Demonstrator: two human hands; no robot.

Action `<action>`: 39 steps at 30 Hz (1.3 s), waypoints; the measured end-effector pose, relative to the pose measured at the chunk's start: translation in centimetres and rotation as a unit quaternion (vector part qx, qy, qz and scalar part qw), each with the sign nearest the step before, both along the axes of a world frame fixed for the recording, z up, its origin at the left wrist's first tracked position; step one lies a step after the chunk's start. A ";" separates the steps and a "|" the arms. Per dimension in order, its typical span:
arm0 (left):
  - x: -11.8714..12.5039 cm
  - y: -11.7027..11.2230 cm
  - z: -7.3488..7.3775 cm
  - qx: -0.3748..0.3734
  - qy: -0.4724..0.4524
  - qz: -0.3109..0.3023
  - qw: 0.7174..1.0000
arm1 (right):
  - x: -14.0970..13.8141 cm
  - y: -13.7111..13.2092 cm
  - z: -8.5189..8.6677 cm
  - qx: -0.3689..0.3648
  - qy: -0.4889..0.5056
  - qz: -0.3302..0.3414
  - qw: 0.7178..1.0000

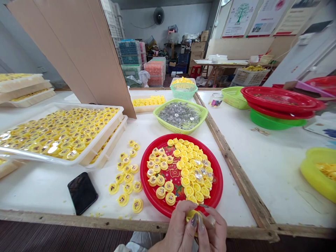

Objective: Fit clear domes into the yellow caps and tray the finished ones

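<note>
The left hand (178,229) and the right hand (214,227) are close together at the front edge of the table. Their fingers pinch a yellow cap (192,215), and the hands partly hide it. A thin shiny bit shows just above the right hand, but it is too small to tell what it is.

The yellow cap is right at the near rim of a big red plate (143,175). Many more yellow caps (185,182) lie on the plate, and some have clear tops. Loose yellow caps (126,178) sit on the white table (231,206) just left of the plate. A black phone (82,193) lies beside those.

Farther left, a white tray (105,129) is full of yellow caps. Past the plate, a green basket (157,113) holds clear round beads (178,115). On the right, red plates (278,99) are stacked on a green plate (273,122), and a yellow bowl (319,173) holds yellow pieces.
</note>
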State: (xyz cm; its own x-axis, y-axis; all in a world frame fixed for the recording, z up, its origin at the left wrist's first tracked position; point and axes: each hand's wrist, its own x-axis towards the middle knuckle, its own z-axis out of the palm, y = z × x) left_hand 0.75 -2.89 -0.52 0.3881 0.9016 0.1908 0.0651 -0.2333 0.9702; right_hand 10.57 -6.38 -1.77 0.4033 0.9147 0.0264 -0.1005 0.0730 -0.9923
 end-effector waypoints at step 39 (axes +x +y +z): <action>-0.9 9.7 1.4 0.146 0.385 0.048 0.910 | 8.5 7.0 2.4 -0.093 0.068 0.106 0.988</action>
State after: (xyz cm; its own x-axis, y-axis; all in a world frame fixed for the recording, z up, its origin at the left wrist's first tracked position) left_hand -0.10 6.84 0.86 0.4306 0.8929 0.1319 0.7332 -0.4313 0.5257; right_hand 19.11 0.59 0.65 0.1907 0.9627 -0.1918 -0.2269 -0.1469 -0.9628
